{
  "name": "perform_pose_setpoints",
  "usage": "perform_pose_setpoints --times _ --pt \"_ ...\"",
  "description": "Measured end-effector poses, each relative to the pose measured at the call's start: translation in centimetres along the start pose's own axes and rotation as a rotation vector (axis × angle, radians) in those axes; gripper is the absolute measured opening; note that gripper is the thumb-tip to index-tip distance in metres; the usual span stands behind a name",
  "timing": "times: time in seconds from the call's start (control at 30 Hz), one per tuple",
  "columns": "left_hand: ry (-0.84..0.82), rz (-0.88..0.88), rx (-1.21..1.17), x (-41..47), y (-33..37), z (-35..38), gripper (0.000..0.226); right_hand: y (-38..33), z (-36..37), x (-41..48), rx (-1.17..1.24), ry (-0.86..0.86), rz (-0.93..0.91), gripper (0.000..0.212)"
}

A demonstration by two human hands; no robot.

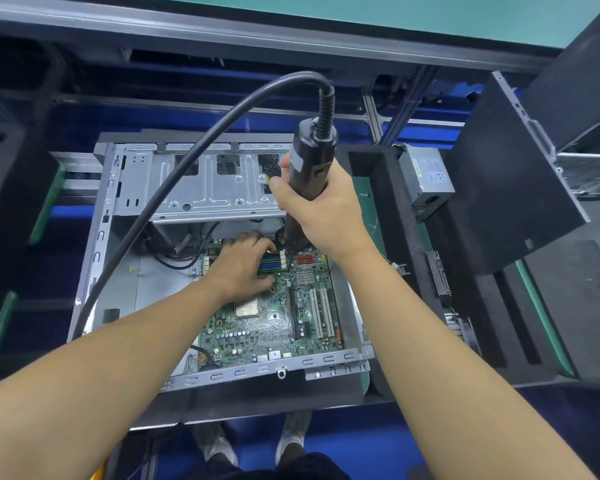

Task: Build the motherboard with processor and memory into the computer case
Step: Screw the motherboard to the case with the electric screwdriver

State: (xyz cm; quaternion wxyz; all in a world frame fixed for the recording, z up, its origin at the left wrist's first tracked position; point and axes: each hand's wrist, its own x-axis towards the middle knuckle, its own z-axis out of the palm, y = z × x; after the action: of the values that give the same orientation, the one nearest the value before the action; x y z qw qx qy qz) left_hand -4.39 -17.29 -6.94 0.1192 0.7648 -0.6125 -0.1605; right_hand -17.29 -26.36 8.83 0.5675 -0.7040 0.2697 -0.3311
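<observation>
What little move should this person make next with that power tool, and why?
Likely press down and run the electric screwdriver: the right hand grips it upright, bit tip on the motherboard beside the memory slots, while the left hand rests alongside.

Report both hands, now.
Left hand: rests on the motherboard beside the electric screwdriver tip; whether it pinches anything cannot be told.
Right hand: grips the electric screwdriver.
</observation>
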Motion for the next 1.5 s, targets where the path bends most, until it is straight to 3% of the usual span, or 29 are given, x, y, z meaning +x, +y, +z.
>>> perform_pose_setpoints --times 0.2,0.43,0.63,0.73,0.87,1.0,1.17,1.3,1.5 --pt "0.209 0.073 -0.255 -0.7 2.9 -3.6 0.009 -5.6 -0.2 0.8 0.036 -0.024 -0.179 0.020" --pt "0.384 0.279 -0.339 0.7 10.8 -9.4 0.015 -12.0 -4.0 1.2 -0.064 0.074 -0.311 0.017" --pt "0.336 0.336 -0.323 2.9 16.8 -9.6 0.014 -12.8 -9.9 -1.1 -0.146 0.201 -0.286 0.017" --pt "0.196 0.299 -0.227 4.4 20.3 -8.5 0.015 -12.0 -12.9 -2.6 -0.170 0.253 -0.258 0.017" --pt "-0.329 0.315 -0.016 6.2 24.5 -4.2 0.020 -8.6 -16.8 -5.3 -0.208 0.320 -0.167 0.029" --pt "-0.577 0.271 0.170 7.1 26.6 2.1 0.025 -3.6 -20.4 -7.7 -0.171 0.393 -0.082 0.020" --pt "-0.680 0.186 0.311 8.1 26.4 8.2 0.022 1.0 -23.1 -9.1 -0.110 0.380 -0.025 0.021" --pt "-0.711 0.235 0.476 8.9 26.1 11.1 0.014 3.2 -23.4 -9.3 -0.054 0.334 -0.027 0.021" --pt "-0.675 0.216 0.587 8.6 26.4 13.7 0.013 4.7 -23.8 -9.4 -0.007 0.319 0.025 0.022"
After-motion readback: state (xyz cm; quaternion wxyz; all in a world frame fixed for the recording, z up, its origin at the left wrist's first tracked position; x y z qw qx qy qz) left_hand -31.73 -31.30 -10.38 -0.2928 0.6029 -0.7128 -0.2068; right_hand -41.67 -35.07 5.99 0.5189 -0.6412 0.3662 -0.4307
